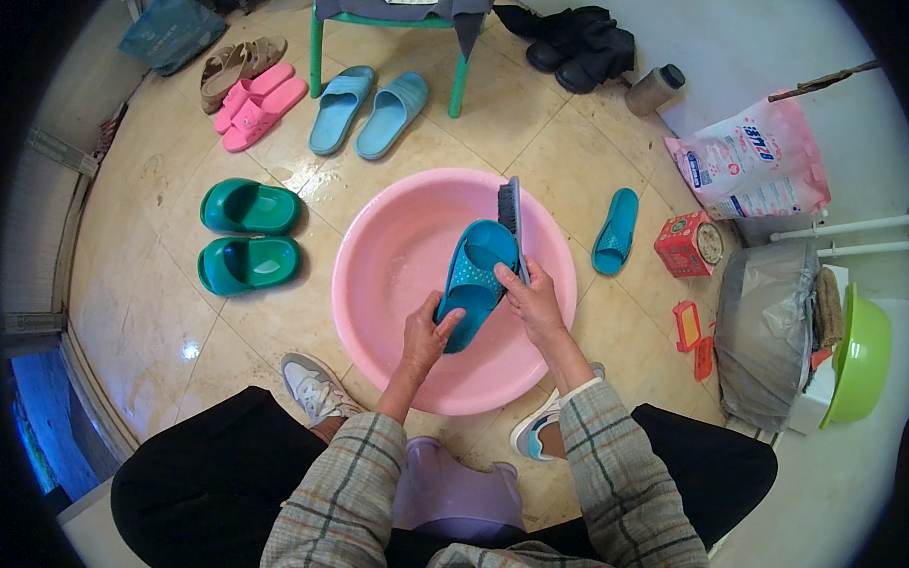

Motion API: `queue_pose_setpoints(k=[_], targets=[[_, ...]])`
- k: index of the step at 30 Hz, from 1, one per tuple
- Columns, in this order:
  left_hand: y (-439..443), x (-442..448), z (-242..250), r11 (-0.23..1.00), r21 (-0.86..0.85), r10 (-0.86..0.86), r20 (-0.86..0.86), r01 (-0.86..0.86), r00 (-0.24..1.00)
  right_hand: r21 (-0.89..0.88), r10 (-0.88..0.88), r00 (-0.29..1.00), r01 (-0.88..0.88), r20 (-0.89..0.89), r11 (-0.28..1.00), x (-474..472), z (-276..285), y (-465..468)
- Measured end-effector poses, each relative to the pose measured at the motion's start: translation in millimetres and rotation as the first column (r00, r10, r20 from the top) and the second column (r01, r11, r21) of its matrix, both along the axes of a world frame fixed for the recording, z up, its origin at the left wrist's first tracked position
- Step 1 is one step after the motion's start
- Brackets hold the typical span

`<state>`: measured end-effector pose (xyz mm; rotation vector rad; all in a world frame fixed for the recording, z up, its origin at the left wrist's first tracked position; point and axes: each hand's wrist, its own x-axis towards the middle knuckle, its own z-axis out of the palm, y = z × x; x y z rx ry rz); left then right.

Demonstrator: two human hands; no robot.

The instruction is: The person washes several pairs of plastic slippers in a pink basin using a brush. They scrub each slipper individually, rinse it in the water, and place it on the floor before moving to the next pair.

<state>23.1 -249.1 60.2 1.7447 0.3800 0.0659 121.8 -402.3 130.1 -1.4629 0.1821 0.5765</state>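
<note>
A teal slide slipper (476,273) with a dotted strap is held up over the pink plastic basin (355,333). My left hand (429,332) grips its lower left edge, thumb on top. In my right hand (530,298) is a grey-handled scrubbing brush (510,207), its dark bristles facing left, beside the slipper's upper right end. The right thumb also rests at the slipper's edge. Shallow water seems to lie in the basin. A similar teal slipper (615,233) lies on the floor to the basin's right.
Green slippers (252,236), light blue slides (367,112) and pink sandals (259,108) lie on the tiles. A green-legged stool (389,19) stands ahead. At right are a detergent bag (755,163), a red box (685,245) and a green basin (865,362). Between my legs is a purple plastic stool (455,487).
</note>
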Motion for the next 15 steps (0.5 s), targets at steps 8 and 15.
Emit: queue_pose_setpoints(k=[8,15], targets=[[1,28,22,0.948,-0.316,0.077,0.102,-0.041,0.992,-0.216,-0.021,0.952,0.090,0.304,0.972,-14,-22,10],[5,25,14,0.950,-0.303,0.084,0.009,-0.077,0.996,-0.268,0.032,0.977,0.027,0.212,0.963,-18,-25,8]])
